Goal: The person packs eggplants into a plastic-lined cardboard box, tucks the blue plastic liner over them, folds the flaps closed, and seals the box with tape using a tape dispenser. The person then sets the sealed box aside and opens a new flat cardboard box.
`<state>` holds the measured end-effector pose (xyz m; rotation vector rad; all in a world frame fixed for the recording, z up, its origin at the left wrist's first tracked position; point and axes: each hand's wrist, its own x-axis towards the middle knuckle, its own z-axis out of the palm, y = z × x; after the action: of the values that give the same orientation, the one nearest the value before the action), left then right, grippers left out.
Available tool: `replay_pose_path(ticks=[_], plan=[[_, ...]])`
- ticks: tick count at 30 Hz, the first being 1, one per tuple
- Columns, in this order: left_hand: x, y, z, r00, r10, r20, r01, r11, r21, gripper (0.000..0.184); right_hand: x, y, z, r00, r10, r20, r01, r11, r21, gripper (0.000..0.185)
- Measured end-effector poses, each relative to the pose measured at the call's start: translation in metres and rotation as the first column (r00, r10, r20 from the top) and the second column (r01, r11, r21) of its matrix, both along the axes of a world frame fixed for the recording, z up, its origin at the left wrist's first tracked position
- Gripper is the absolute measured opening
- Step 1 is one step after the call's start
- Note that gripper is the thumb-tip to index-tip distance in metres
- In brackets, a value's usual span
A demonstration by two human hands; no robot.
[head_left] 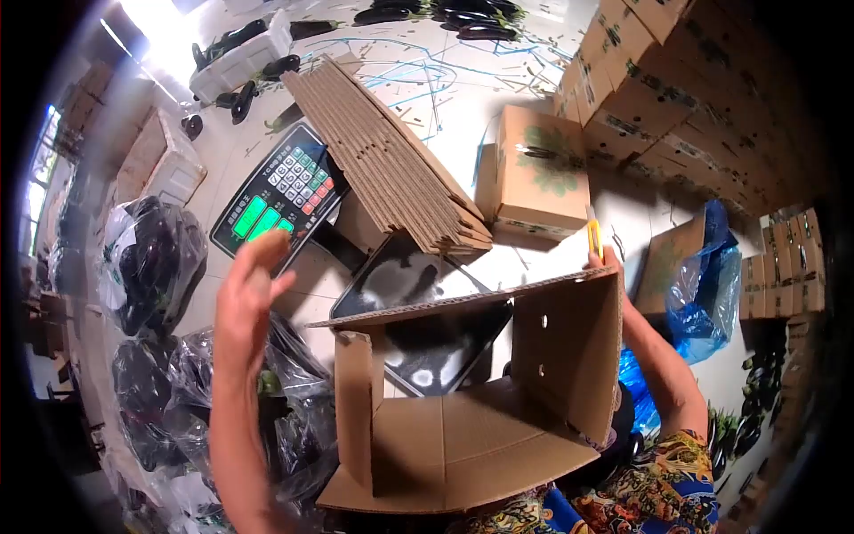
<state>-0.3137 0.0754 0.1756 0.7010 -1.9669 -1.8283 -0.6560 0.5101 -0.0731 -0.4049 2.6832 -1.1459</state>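
Note:
An unfolded cardboard box stands tilted in front of my body, its inside facing up and its flaps standing out. My right hand is at the box's far right corner, closed around a yellow utility knife that points upward; part of the hand is hidden behind the cardboard. To the left of the box, my left hand is raised with fingers apart and nothing in it. It hovers beside the lit green display of a weighing scale. The scale's dark platform lies partly behind the box.
A stack of flattened cartons leans beyond the scale. A closed carton and piled cartons stand at the right, near blue plastic. Bagged eggplants sit at left; loose eggplants and blue straps lie on the floor.

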Motion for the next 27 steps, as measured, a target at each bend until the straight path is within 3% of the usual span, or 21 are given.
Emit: replay_pose_path(ticks=[1,2,5,7,9,11,13,14,15,17,18,19,21,25,27], plan=[[0.008,0.017,0.005,0.998,-0.055,-0.001,0.055,0.997,-0.048,0.079,-0.001,0.033,-0.043,0.984,0.025,-0.177,0.015,0.976,0.217,0.026],[0.010,0.036,0.014,0.990,0.001,0.138,0.015,0.993,-0.117,0.088,0.016,0.039,-0.024,0.994,-0.105,0.041,0.099,0.987,0.130,0.026],[0.020,0.079,0.036,0.968,-0.051,0.245,0.082,0.990,-0.116,0.098,0.025,0.080,-0.040,0.957,-0.227,0.181,0.190,0.961,0.199,0.032],[0.024,0.094,0.037,0.920,-0.017,0.392,0.116,0.966,-0.231,0.101,0.009,0.114,-0.087,0.968,-0.250,-0.010,0.209,0.789,0.578,0.042],[0.029,0.105,0.041,0.891,0.015,0.454,0.163,0.922,-0.351,0.102,0.013,0.105,-0.066,0.988,-0.154,0.021,0.138,0.933,0.333,0.055],[0.033,0.114,0.039,0.937,0.084,0.338,0.015,0.960,-0.281,0.109,0.014,0.063,-0.004,0.900,-0.078,0.429,0.113,0.992,-0.058,0.060],[0.034,0.118,0.038,0.920,0.102,0.377,0.043,0.933,-0.357,0.110,0.034,0.008,0.082,0.917,0.141,0.373,0.081,0.851,-0.518,0.056],[0.035,0.116,0.033,0.894,0.099,0.437,0.096,0.910,-0.403,0.108,0.043,-0.014,0.130,0.930,0.255,0.264,-0.054,0.807,-0.588,0.055],[0.033,0.114,0.025,0.888,0.058,0.455,0.109,0.937,-0.332,0.106,0.054,-0.032,0.170,0.922,0.360,0.142,-0.191,0.742,-0.643,0.054],[0.032,0.113,0.018,0.890,-0.030,0.456,0.137,0.969,-0.203,0.105,0.086,-0.056,0.218,0.934,0.357,-0.022,-0.309,0.774,-0.553,0.056],[0.037,0.100,-0.005,0.907,-0.059,0.417,0.212,0.919,-0.331,0.107,0.103,-0.064,0.231,0.929,0.355,-0.108,-0.359,0.790,-0.497,0.057],[0.039,0.099,-0.029,0.916,0.026,0.401,0.161,0.890,-0.427,0.108,0.124,-0.069,0.230,0.874,0.319,-0.367,-0.442,0.835,-0.327,0.053],[0.032,0.115,-0.037,0.825,0.093,0.557,0.209,0.866,-0.454,0.117,0.134,-0.074,0.221,0.641,0.385,-0.664,-0.659,0.719,-0.219,0.045],[0.036,0.102,-0.053,0.888,0.039,0.458,0.212,0.849,-0.484,0.116,0.150,-0.081,0.249,0.230,0.599,-0.767,-0.730,0.628,0.271,0.043],[0.031,0.102,-0.054,0.902,-0.007,0.431,0.240,0.839,-0.488,0.098,0.163,-0.097,0.242,0.029,0.722,-0.692,-0.789,0.442,0.428,0.051]])
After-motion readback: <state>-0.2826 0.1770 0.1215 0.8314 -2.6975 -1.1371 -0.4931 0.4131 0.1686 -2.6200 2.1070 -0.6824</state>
